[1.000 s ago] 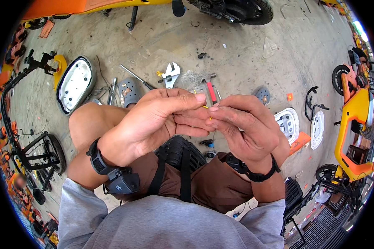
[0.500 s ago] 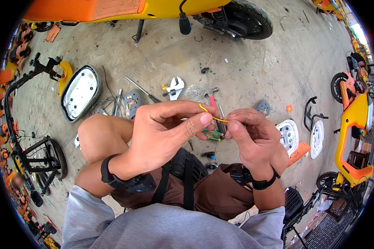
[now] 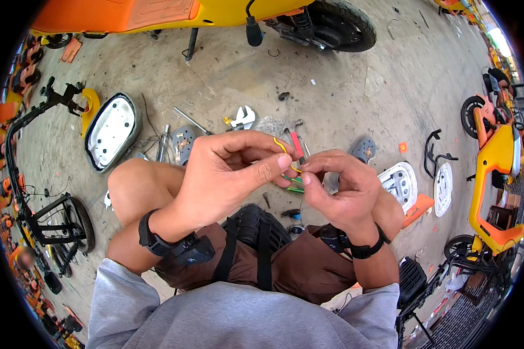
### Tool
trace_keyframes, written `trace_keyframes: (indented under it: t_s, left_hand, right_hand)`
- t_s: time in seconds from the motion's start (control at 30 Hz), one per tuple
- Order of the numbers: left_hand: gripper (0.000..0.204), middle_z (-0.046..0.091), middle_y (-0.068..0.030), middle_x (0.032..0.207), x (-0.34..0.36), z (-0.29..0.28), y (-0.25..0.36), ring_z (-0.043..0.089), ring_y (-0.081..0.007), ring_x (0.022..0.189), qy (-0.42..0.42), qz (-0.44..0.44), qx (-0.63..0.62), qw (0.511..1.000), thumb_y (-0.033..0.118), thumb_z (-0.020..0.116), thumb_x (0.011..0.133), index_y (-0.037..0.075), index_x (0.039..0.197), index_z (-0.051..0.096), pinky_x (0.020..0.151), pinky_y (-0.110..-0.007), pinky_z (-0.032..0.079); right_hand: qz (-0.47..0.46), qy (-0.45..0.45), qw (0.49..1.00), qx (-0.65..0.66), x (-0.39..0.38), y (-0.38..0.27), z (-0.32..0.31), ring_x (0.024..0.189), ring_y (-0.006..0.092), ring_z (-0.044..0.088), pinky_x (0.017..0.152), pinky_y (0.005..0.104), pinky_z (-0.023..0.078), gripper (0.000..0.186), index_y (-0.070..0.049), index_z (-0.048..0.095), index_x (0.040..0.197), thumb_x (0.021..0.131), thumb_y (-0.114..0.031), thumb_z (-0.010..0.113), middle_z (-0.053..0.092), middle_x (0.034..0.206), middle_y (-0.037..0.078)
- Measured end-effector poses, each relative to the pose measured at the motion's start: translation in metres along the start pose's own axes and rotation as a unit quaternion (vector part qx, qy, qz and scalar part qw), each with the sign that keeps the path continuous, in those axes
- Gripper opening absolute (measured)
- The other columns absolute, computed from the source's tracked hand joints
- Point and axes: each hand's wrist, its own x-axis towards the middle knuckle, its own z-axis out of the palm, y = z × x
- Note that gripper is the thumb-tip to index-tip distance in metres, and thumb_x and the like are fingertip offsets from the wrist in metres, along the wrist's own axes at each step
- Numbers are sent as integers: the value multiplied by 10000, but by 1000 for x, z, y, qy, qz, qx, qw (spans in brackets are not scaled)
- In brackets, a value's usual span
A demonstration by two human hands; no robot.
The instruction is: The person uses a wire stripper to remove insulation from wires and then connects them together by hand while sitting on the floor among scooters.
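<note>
My left hand (image 3: 227,171) pinches a thin yellow wire (image 3: 282,145) between thumb and fingers, with one end sticking up past the fingertips. My right hand (image 3: 346,192) grips the wire's other part with thumb and index finger, close to the left fingertips. Below them, partly hidden by my fingers, lies a green tool (image 3: 295,186) with unclear shape. On the concrete just beyond are a red-handled hammer (image 3: 294,139), a large adjustable wrench (image 3: 243,117) and a long screwdriver shaft (image 3: 190,118).
A yellow-orange scooter (image 3: 227,13) stands ahead, another (image 3: 489,174) at right. A black frame (image 3: 52,227) is at left. On the floor lie a white-lined seat shell (image 3: 112,131), white plastic parts (image 3: 442,192), a black bracket (image 3: 434,154) and grey clogs (image 3: 183,142).
Since a second ago the view shifted, showing more of the scooter ahead. My fingers drew apart, exposing more yellow wire and the green tool below, then came slightly closer again.
</note>
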Motion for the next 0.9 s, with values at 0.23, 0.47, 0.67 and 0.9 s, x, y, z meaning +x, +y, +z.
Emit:
trace_keyframes:
  t_s: [0.23,0.47,0.67,0.9]
  left_hand:
    - [156,704,-158,934,-3,0,0,663,-153,773,-10,-6,33,999,40,641,915,-61,1032,663,635,-271,542]
    - [156,652,-19,772,-7,2,5,567,-68,673,-15,-38,155,987,119,690,898,-29,946,695,561,-202,414]
    - [122,630,6,731,-7,0,0,501,-30,645,-63,16,311,948,95,688,892,-25,909,695,561,-209,397]
    - [62,533,17,673,-10,3,-3,442,-12,620,-95,-47,275,956,24,616,915,-36,923,601,524,-218,337]
  right_hand:
    - [43,-35,997,51,-3,0,-1,633,111,623,579,232,497,134,19,689,844,724,11,748,694,783,77]
    - [-56,64,995,-53,4,-11,-8,687,123,627,562,252,496,225,-22,703,932,716,1,762,675,874,46]
    - [-182,-36,971,-151,4,-1,-8,617,192,624,508,281,488,251,-69,692,867,634,-17,770,661,817,45]
    - [-214,-27,941,-261,1,-3,-2,581,186,610,488,288,474,197,-83,615,725,590,-23,745,629,723,22]
